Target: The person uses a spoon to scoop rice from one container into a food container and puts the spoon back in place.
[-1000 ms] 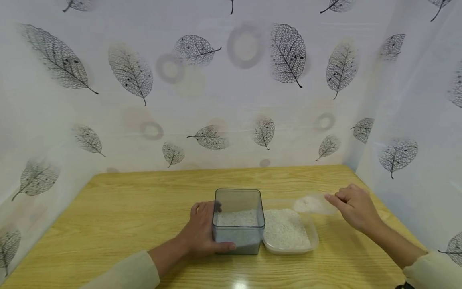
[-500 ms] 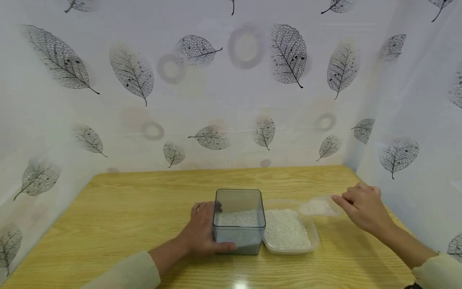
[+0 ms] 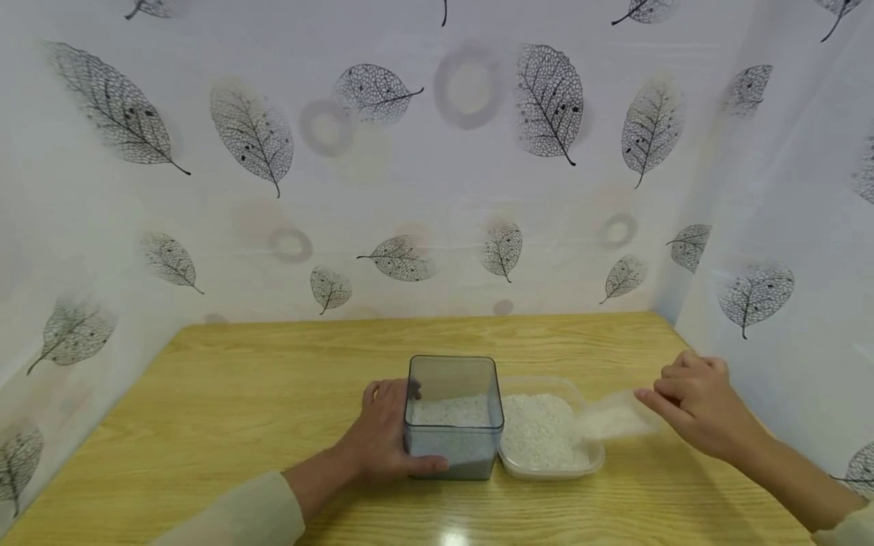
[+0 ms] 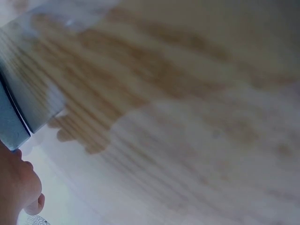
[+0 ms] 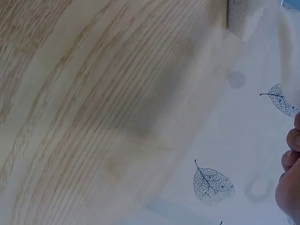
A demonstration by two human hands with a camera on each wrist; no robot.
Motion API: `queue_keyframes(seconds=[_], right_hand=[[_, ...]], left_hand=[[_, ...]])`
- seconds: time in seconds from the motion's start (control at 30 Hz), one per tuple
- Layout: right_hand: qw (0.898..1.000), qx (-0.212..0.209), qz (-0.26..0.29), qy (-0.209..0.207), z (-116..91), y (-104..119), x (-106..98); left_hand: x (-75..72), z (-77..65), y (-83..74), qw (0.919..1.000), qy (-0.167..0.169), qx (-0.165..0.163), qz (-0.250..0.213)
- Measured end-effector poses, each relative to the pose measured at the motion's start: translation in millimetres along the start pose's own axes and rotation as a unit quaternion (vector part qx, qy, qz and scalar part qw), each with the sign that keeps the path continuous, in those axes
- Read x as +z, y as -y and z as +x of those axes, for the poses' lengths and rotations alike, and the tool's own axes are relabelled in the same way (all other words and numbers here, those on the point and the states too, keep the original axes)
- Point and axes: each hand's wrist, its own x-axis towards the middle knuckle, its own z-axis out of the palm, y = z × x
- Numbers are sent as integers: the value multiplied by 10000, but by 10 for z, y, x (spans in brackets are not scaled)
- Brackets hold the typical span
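A square grey see-through box (image 3: 452, 455) stands on the table, part-filled with white rice (image 3: 454, 411). My left hand (image 3: 382, 436) grips its left side, thumb across the front and fingers around the back. Touching or nearly touching the box on its right is a shallow clear container (image 3: 546, 474) heaped with rice (image 3: 542, 432). My right hand (image 3: 696, 406) pinches the end of a translucent plastic scoop (image 3: 617, 418), blurred by motion, whose front overlaps the container's right rim. White grains seem to lie in the scoop. In the right wrist view, only part of the right hand (image 5: 289, 173) shows at the edge.
A light wood-grain table (image 3: 273, 394) carries both vessels near its front. Behind and beside it hangs a white sheet (image 3: 437, 182) printed with dark leaves. The right-hand sheet (image 3: 785, 379) comes close to my right hand.
My right hand has drawn to the right and slightly down, and the scoop has moved down and right over the container's right edge. My left hand and the box stay in place.
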Motion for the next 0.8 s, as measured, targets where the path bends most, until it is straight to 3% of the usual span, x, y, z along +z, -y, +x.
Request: queue_keyframes(seconds=[0.23,0.5,0.67,0.8], right_hand=[[9984,-181,531,-32,47,135,134],[9961,-427,766,-11,239,416,355],[9971,-717,248,-66,395,499,453],[9921,-1096,-444,-410,537,475,518]], left_hand=[[-13,-1,-5,10000,3,-16,-31],[0,-6,-5,10000,1,-23,-86],[13,3,5,10000,-61,54,-26],[15,6,9,10000,-56,37,26]])
